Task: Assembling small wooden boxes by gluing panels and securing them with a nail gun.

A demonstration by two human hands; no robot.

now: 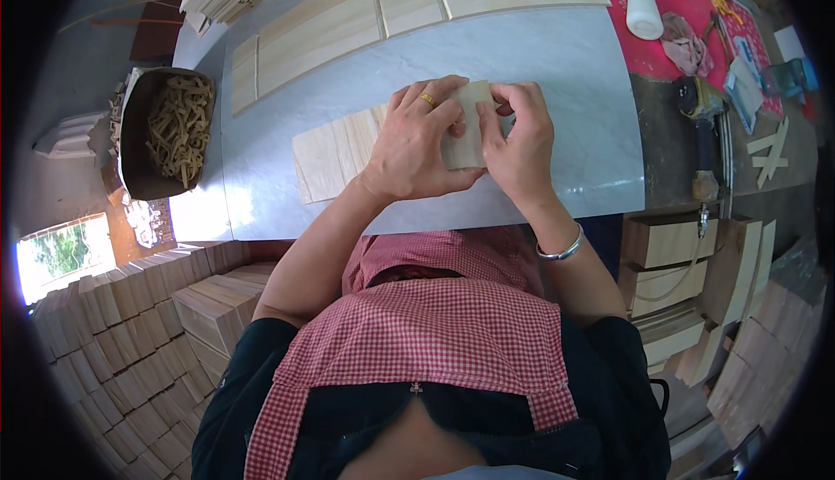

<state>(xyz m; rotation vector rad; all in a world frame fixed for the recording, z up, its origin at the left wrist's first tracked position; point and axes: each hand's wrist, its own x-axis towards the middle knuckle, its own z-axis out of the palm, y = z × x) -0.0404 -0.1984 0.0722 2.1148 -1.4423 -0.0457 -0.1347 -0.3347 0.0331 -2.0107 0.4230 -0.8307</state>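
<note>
Wooden stacks (130, 367) lie nearest, at lower left. Above the grey counter (557, 71) we see the left hand (417, 145) and right hand (519, 145), each grip closed on one small pale wood piece (465, 132), held over a wider panel (335, 154). Farther off lie long boards (322, 28).

Fig.: worker seen from above. Red-and-white gingham apron (435, 341) w/ bib, worn over dark short-sleeved top (235, 376); small metal zip pull at centre of neckline. Left hand (416, 145): gold ring (427, 98) on one finger. Right hand (519, 145): plain silver bangle (561, 252) at wrist. Forearms bare, no gloves.
</note>
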